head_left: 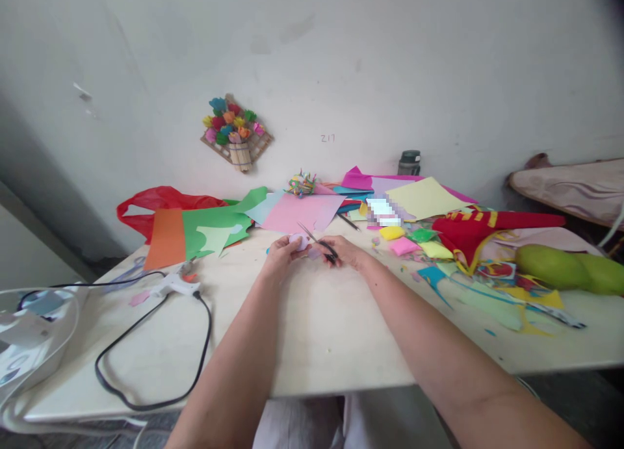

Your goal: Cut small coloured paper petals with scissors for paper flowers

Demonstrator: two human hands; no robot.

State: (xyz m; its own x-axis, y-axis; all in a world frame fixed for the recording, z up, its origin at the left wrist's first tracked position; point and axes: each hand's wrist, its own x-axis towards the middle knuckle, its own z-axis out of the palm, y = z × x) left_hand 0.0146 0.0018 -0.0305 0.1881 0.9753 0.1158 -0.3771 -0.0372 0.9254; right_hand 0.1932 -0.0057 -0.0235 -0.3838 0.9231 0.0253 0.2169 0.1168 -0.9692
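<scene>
"Bare forearms [246, 345] are closest to us, stretched over the table [341, 345]. What are the hands busy with?"

"Take the pink sheet [305, 212] as our mark. Just in front of it, the left hand [281, 254] has a small piece of lilac paper [298, 242], its grip pinched together on the edge."

"And the right hand [344, 249]?"

"In front of the pink sheet's right side, grip clamped on the black handles of the scissors [331, 249]. Their blades slant away toward the pink sheet. More lilac shows between the hands — I can't tell whether the blades touch it."

"What's left of the pink sheet?"

"Beyond its left edge, a green sheet [209, 225], then an orange sheet [164, 238]. Nearer than those, also left of the pink sheet, lies a white glue gun [178, 284] with a black cord [210, 332] looping toward us."

"Right of it?"

"A pencil-like stick [350, 223] just beside the pink sheet, a pale yellow sheet [429, 199] farther over, and well apart from it a red cloth [458, 241] with yellow trim — coloured scraps [511, 306] in front."
</scene>
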